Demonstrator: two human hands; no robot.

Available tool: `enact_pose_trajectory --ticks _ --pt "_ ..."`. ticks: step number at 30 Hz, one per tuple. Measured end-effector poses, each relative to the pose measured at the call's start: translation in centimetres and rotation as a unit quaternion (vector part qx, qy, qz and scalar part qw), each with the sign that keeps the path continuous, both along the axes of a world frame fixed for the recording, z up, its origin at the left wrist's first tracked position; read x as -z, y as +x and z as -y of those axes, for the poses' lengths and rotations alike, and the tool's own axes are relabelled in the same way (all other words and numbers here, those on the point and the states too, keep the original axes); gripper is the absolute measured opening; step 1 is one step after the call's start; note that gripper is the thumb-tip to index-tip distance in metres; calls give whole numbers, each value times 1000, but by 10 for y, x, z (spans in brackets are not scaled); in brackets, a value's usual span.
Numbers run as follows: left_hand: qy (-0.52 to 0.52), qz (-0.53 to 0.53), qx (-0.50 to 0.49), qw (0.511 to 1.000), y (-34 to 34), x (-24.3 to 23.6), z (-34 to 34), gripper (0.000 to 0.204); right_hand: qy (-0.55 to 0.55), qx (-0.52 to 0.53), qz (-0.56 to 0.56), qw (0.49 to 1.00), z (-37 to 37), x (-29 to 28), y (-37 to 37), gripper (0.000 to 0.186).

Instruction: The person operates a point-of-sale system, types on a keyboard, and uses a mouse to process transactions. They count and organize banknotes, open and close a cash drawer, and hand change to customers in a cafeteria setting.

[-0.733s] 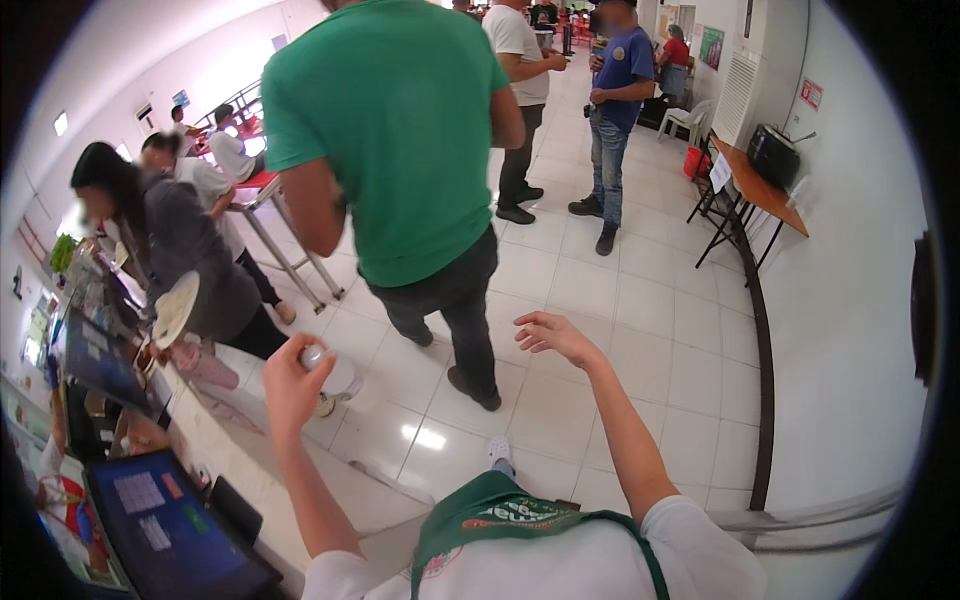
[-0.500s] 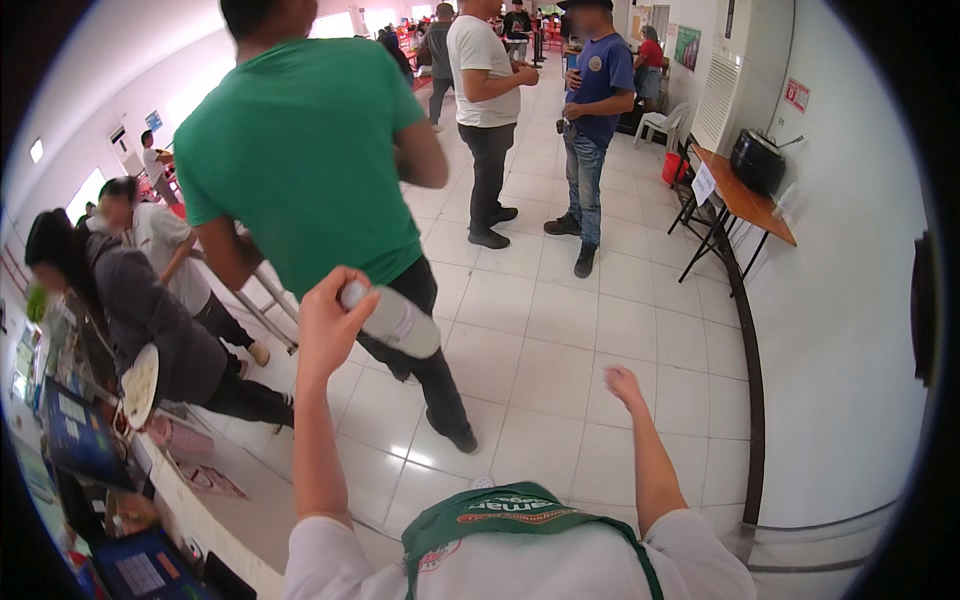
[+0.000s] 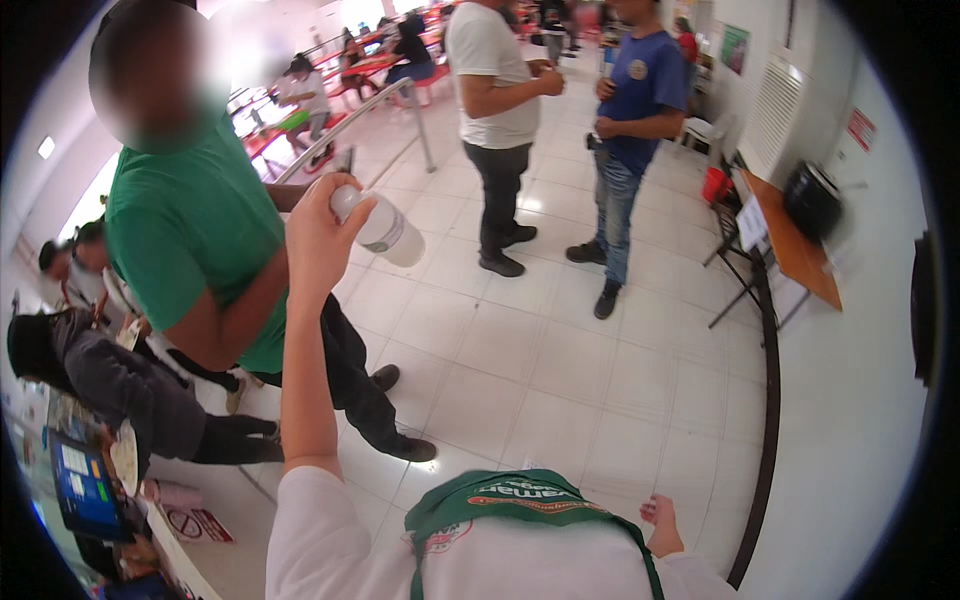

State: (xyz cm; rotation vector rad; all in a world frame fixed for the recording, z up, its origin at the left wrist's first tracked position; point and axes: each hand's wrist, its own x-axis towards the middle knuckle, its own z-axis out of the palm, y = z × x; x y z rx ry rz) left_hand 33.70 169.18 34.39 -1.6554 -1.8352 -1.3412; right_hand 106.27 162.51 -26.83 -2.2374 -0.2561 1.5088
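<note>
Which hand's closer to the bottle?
Left. The left hand grips the bottle by its neck end; the right hand is apart from it, low at the person's right side.

Place: canteen-type eatery, you're indoors.
Dining end: far L ahead of you, red tables w/ seated ppl, metal rail alongside.
Counter: your L, w/ a screen & a plate nr a person in dk jacket.
R wall: brown table w/ lg blk pot.
Floor: white tile.
You: grn apron.
</note>
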Motion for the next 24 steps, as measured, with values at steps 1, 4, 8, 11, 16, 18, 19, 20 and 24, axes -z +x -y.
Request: enact_pose_trajectory --ticks 1,4,8,11,16,18,19,20,24 --pt "-15 1 -32 999 -7 -2 -14 23 29 -23 12 999 -56 -4 -21 28" --pt "-41 55 -82 994 -30 -5 -45 25 175 -232 50 955 -219 -27 -103 23" --pt "-37 34 -96 994 -66 3 -77 23 250 -349 0 903 -375 -72 -243 30" --pt "-67 58 -112 990 -97 13 -96 23 261 -413 -46 871 -439 -93 -339 30" --pt "-58 84 -198 975 -149 22 -121 26 150 -526 -60 835 -501 -83 -452 25" --pt "-47 110 -184 976 -172 23 -133 26 79 -525 -26 847 -519 -72 -483 28" --pt "-37 89 -209 973 -185 25 -141 25 78 -525 -65 845 -527 -66 -497 30" --pt "-25 64 -233 970 -198 25 -147 24 69 -513 -36 855 -533 -61 -511 32" --pt "-67 -26 -388 919 -261 36 -193 27 33 -513 -152 844 -570 -43 -571 36"
